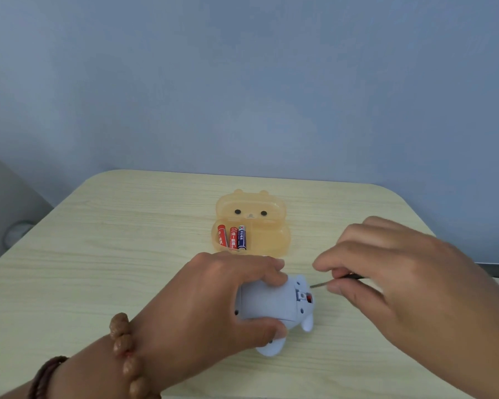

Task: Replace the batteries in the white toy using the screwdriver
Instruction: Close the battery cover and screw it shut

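The white toy (274, 305) lies on its side on the wooden table (104, 254), its underside with the battery hatch facing right. My left hand (211, 300) grips its body from above, thumb on the near side. My right hand (395, 280) pinches a thin screwdriver (321, 284) whose metal tip points left, just short of the hatch. A bit of red shows in the hatch opening. Three batteries (232, 237), two red and one blue, lie in the left half of an open orange bear-shaped box (268, 240) behind the toy.
The orange box's lid (251, 210) stands open toward the wall. The table's far edge runs close behind it, with rounded corners. A grey chair or object (9, 214) sits left of the table. Beaded bracelets circle my left wrist.
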The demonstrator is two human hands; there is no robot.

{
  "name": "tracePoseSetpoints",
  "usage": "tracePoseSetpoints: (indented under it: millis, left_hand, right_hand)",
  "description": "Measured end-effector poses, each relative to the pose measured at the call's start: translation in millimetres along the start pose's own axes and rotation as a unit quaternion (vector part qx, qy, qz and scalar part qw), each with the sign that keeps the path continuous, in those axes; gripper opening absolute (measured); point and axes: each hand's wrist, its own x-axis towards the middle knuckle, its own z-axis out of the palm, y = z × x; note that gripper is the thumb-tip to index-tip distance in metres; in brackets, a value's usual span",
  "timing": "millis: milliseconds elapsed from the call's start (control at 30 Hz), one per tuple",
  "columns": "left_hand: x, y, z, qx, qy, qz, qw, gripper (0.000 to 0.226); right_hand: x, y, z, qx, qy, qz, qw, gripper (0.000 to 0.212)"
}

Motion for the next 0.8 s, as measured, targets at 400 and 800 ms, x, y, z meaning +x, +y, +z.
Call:
tracePoseSetpoints:
  millis: [400, 800]
  left_hand:
    - [2, -1, -2, 0.004, -0.019, -0.008, 1.0, 0.054]
    - [1, -7, -7, -0.019, -0.064, 0.021, 0.998, 0.055]
  right_hand:
    - [-29, 29, 79, 0.099, 0.074, 0.27, 0.955, 0.027]
    - [-27, -3, 76, 0.193, 0.043, -0.008, 0.98, 0.044]
